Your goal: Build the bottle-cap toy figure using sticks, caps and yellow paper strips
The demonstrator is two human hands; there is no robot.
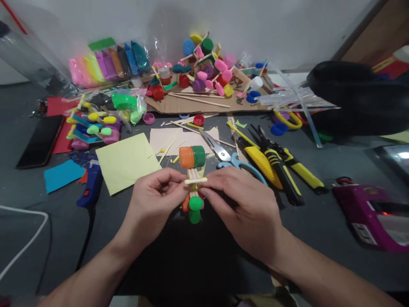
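Between my two hands is a small stick model (193, 174) built of pale wooden sticks. Orange and green bottle caps (192, 157) sit at its far end, and rounded bright green pieces (196, 204) at its near end. A short pale crosspiece (196, 181) lies across the sticks. My left hand (156, 198) pinches the model from the left with thumb and fingers. From the other side, my right hand (244, 204) closes its thumb and forefinger at the crosspiece's right end. The fingertips partly cover the model's middle.
Blue-handled scissors (223, 155), a yellow cutter (263, 166) and pliers (281, 170) lie right. A blue glue gun (92, 179), yellow paper (128, 162) and phone (41, 140) are left. Behind, cardboard (191, 106) bears colourful stick-and-cap pieces. A purple device (367, 213) sits far right.
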